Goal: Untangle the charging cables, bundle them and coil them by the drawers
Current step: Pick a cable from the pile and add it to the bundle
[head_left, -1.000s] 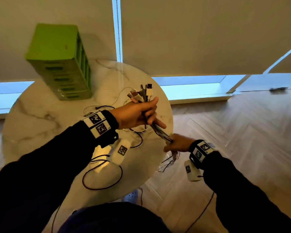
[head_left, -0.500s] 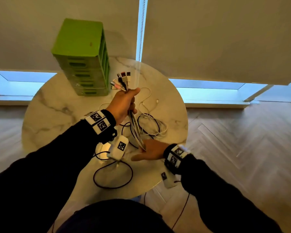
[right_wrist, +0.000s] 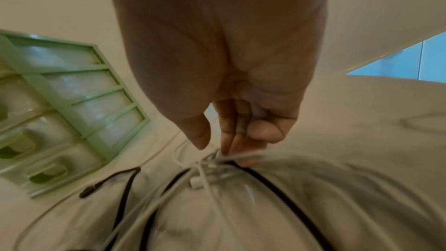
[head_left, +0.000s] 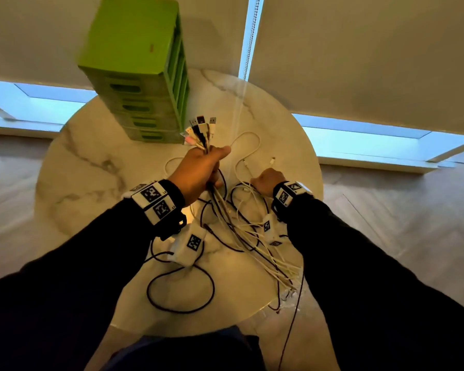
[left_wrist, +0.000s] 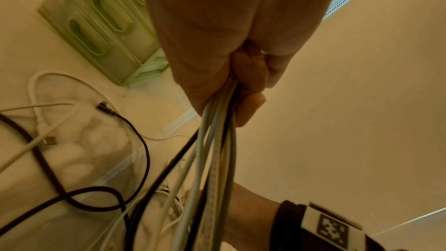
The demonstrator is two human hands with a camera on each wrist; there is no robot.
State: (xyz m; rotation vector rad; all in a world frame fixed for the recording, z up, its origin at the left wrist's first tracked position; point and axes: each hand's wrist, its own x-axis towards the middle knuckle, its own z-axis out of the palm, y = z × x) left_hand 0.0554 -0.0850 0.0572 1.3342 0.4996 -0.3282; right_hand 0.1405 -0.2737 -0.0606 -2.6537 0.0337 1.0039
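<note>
Since the earlier frame the right hand (head_left: 265, 180) is lowered onto loose white cables (head_left: 248, 199) on the desk (head_left: 91, 167), fingers (right_wrist: 231, 140) pinching them, while the bundle (head_left: 202, 129), gripped by the left hand (head_left: 198, 172) near the drawers (head_left: 142, 84), is best held taut.

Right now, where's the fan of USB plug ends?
Head view, centre: the fan of USB plug ends sticks up from the left hand, just right of the green plastic drawer unit, above the round marble table.

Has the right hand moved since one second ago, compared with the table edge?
Yes. The right hand moved inward from beyond the edge of the marble table; it now reaches the loose cables lying on top.
</note>
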